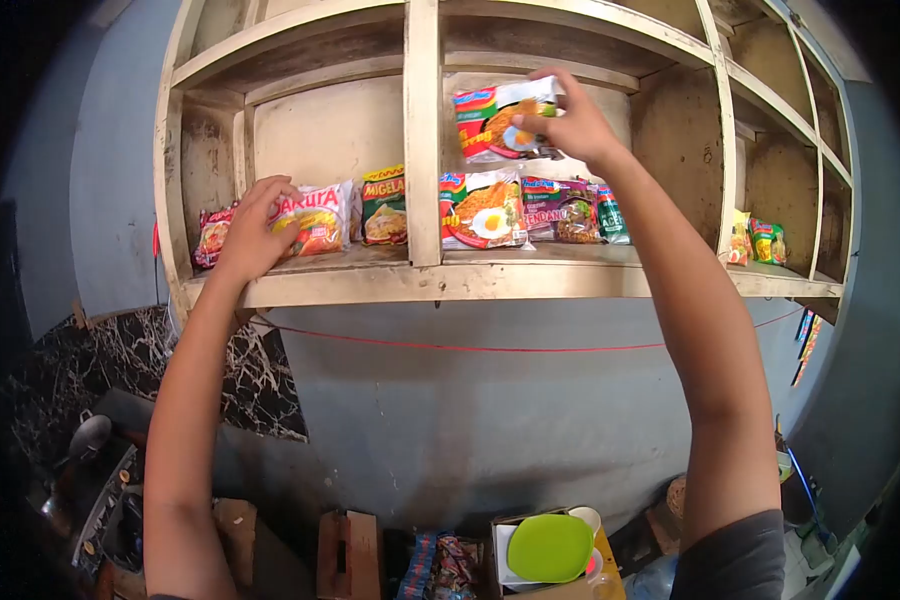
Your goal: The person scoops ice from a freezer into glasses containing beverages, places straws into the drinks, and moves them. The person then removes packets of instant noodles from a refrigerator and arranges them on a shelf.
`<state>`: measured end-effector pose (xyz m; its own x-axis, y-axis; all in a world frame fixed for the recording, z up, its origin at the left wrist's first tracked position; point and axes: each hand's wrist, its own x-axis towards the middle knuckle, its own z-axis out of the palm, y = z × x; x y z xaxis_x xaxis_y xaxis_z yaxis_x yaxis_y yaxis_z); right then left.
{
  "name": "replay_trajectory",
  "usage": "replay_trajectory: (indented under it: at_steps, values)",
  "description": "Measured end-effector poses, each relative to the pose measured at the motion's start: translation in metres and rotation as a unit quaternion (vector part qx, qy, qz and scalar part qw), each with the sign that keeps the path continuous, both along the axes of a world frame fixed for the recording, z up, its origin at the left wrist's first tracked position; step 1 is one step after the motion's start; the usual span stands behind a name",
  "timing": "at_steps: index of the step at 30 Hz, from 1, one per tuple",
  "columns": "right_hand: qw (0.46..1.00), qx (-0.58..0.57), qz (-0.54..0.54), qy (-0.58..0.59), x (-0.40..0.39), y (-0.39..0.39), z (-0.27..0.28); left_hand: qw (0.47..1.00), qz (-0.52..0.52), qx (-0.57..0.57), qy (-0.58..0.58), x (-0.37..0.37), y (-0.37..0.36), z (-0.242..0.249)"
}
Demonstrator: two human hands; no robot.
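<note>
My right hand grips an instant noodle packet by its right end, raised above the shelf's middle compartment. Its front shows fried noodles and an egg. Just below stands a similar noodle packet upright on the shelf. In the left compartment my left hand is closed at the left side of a pink-and-white noodle packet, thumb across its front. Part of that packet is hidden by the hand. A red packet stands left of this hand, and a green-and-yellow packet stands to the right.
A wooden shelf with upright dividers hangs on the wall. More packets, including a purple one and a green one, line the middle compartment. Below are a red string, a cardboard box and a green plate.
</note>
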<state>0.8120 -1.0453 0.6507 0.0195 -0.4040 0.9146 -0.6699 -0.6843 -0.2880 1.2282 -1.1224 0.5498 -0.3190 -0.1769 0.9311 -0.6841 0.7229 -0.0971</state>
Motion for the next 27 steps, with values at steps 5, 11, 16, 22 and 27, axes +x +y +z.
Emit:
replay_trajectory:
  at_steps: [5,11,16,22,27]
  values:
    - [1.000,0.023,-0.016,0.000,0.007,-0.049,0.011,1.000,0.010,0.009,-0.005,0.000,0.005,0.000]
    - [0.992,0.109,-0.042,0.045,0.017,-0.083,0.021,1.000,0.019,0.016,-0.014,0.000,0.006,0.001]
    - [0.988,0.153,-0.013,0.003,0.012,-0.088,0.022,0.999,0.017,0.030,-0.008,0.000,0.006,0.001]
    - [0.986,0.164,0.001,0.032,0.000,-0.101,0.023,0.999,0.004,0.040,-0.009,0.000,0.007,0.001]
    - [0.974,0.209,0.010,0.090,0.000,-0.104,0.020,0.999,0.012,0.043,-0.005,-0.001,0.010,0.000]
